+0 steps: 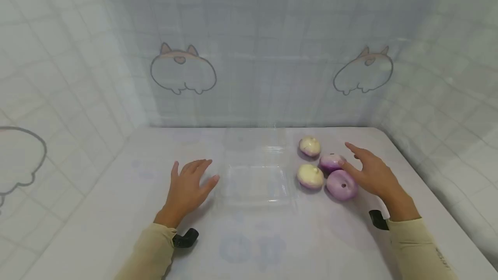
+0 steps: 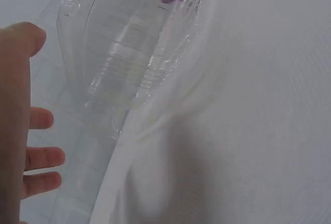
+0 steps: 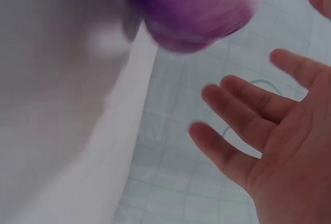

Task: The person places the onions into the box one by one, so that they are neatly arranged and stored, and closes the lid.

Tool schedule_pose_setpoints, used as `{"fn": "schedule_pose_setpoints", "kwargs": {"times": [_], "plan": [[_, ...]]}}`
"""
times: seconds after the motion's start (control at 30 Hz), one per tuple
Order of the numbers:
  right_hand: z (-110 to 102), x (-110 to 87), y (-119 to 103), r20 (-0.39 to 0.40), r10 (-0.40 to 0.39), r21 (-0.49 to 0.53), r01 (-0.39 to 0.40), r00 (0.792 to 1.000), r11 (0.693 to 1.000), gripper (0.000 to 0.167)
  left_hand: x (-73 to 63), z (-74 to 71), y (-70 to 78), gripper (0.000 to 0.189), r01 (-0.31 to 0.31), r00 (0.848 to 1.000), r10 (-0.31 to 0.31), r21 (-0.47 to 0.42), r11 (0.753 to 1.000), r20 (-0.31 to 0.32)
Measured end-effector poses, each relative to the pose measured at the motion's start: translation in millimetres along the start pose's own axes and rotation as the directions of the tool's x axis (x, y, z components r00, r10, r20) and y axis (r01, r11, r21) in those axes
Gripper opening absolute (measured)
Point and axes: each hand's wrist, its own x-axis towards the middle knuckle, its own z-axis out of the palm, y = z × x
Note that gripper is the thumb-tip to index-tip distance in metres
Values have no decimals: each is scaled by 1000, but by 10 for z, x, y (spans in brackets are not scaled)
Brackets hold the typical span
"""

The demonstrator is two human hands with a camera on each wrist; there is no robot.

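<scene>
A clear plastic box [image 1: 272,201] with a raised lid part behind it lies in the middle of the table. My left hand [image 1: 188,189] hovers left of it, fingers spread and holding nothing; the left wrist view shows the box [image 2: 124,43] apart from the fingers. Several round purple-and-cream vegetables, like turnips or onions, sit right of the box: a back one [image 1: 310,147], a cream-topped one [image 1: 310,177], a purple one [image 1: 328,163] and a mauve one [image 1: 342,186]. Beside them my right hand [image 1: 373,174] is spread, its thumb overlapping the purple one; contact is unclear.
The white table [image 1: 116,228] has a back edge against a grid-patterned curtain [image 1: 272,77] with cartoon animal outlines. Similar sheets hang at left [image 1: 58,77] and right [image 1: 447,98]. A dark wrist mount [image 1: 186,238] sits under the left sleeve, another [image 1: 378,220] beside the right.
</scene>
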Motion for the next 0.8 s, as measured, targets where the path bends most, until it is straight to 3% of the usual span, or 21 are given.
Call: {"fn": "schedule_pose_setpoints", "kwargs": {"times": [0.23,0.33,0.53,0.6,0.8], "plan": [[31,-101,8,-12,27,80,-26,1000,996,61,-86,31,77,55,52,998,-47,-92,994,46],[76,-155,29,-42,39,120,-33,998,992,56,-100,41,91,52,63,998,-59,-123,990,33],[119,-254,81,-111,133,182,-111,985,977,48,-60,69,174,44,119,993,-112,-273,955,43],[133,-255,93,-91,155,192,-135,984,972,50,-50,80,207,42,139,990,-127,-311,940,56],[202,-212,79,70,184,244,-195,981,950,60,-88,87,238,34,187,982,-185,-361,914,41]]}}
